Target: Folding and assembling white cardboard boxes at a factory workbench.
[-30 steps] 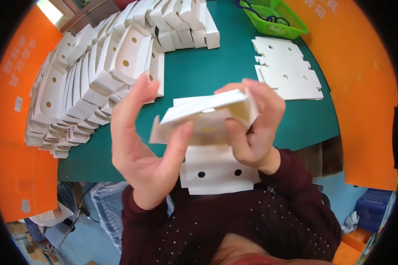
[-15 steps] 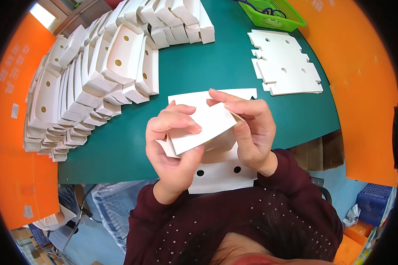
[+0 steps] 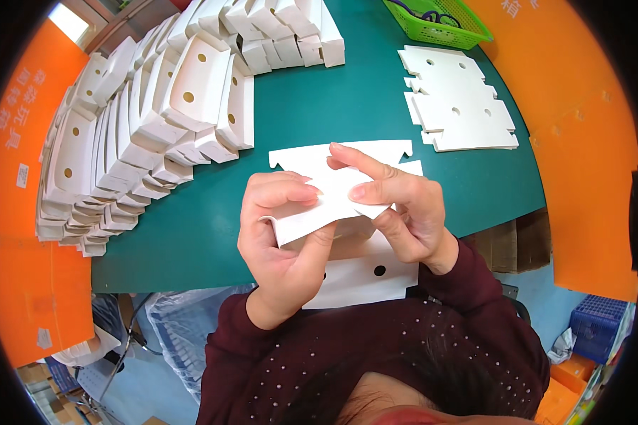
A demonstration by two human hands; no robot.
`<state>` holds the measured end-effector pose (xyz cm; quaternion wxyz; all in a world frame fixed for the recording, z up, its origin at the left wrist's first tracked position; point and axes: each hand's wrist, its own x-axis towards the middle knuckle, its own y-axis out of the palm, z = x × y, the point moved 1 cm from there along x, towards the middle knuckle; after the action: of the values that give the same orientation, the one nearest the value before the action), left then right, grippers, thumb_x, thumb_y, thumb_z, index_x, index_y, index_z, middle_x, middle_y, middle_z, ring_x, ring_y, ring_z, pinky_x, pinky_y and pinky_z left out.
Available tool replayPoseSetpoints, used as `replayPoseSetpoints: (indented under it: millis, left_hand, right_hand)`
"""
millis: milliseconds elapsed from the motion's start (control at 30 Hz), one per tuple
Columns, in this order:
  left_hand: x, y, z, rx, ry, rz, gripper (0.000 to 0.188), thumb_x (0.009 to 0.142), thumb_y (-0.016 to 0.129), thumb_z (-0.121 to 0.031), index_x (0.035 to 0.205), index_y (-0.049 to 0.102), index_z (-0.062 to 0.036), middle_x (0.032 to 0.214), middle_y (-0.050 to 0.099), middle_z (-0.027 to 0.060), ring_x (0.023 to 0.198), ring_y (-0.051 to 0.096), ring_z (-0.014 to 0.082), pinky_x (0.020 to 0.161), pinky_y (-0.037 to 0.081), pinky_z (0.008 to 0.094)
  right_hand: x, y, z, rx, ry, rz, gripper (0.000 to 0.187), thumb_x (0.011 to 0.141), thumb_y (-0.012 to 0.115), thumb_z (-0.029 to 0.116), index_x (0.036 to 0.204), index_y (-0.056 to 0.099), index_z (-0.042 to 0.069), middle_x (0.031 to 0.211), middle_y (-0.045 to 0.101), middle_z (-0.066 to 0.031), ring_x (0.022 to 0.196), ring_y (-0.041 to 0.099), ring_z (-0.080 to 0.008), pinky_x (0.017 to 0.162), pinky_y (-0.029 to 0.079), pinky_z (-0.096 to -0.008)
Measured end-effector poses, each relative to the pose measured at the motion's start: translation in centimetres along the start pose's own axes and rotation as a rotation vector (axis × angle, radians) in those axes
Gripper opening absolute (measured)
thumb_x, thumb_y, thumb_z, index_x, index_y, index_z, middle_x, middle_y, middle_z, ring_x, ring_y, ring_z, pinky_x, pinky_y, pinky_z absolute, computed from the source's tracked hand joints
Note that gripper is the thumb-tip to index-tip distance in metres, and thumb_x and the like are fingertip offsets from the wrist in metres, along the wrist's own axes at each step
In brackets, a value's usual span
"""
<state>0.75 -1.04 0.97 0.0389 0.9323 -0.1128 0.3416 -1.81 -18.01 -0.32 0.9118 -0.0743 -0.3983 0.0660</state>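
Note:
Between my two hands is a small piece of folded white card (image 3: pixel 317 214), raised over the table's near edge. My left hand (image 3: pixel 282 227) grips its left end, thumb below and fingers on top. At the right end my right hand (image 3: pixel 404 202) pinches the card between thumb and fingers. Beneath them lies a flat white card blank (image 3: pixel 358 278) with dark round holes, partly hidden by my hands; a notched white edge (image 3: pixel 340 150) shows beyond my fingers.
Rows of folded white card trays (image 3: pixel 191 92) with round holes are piled at the left of the green table (image 3: pixel 312 106). Flat cut blanks (image 3: pixel 461 106) lie in a stack at the right. Behind them stands a green plastic basket (image 3: pixel 443 27) holding a dark cord. Orange panels (image 3: pixel 581 142) flank the table.
My right fingers have moved inward and lower on the folded card, bending its right end down. The card is now more level, and my left hand has shifted only slightly.

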Motion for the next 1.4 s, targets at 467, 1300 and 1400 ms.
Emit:
replayPoseSetpoints:
  millis: [467,1300,1400]
  left_hand:
    - [0.2,0.1,-0.5,0.05,-0.028,-0.003,0.029,0.073,0.069,0.006,0.097,0.054,-0.0028,0.095,0.053,0.0084,0.088,0.054,0.0178,0.079,0.043,0.0272]
    - [0.4,-0.5,-0.3,0.038,0.037,0.128,0.078,0.072,0.064,0.0,0.138,0.024,-0.0019,0.109,0.048,0.0143,0.099,0.053,0.0233,0.089,0.044,0.0351]
    - [0.0,-0.2,0.6,-0.152,0.09,-0.077,0.075,0.075,0.068,-0.003,0.137,0.027,0.0015,0.112,0.046,0.0153,0.1,0.054,0.0244,0.087,0.046,0.0361]
  right_hand:
    - [0.1,0.4,0.7,-0.056,0.005,-0.021,0.015,0.099,0.044,0.012,0.11,0.05,0.004,0.132,0.046,-0.0355,0.117,0.055,-0.0439,0.093,0.047,-0.0452]
    - [2.3,-0.8,2.4,0.084,0.302,0.057,0.008,0.082,0.066,0.003,0.087,0.06,0.003,0.12,0.059,-0.0226,0.106,0.058,-0.0248,0.088,0.045,-0.0314]
    - [2.2,-0.4,1.8,0.034,0.266,0.006,0.011,0.08,0.063,-0.001,0.089,0.057,0.003,0.118,0.058,-0.0211,0.104,0.058,-0.0242,0.087,0.046,-0.0323]
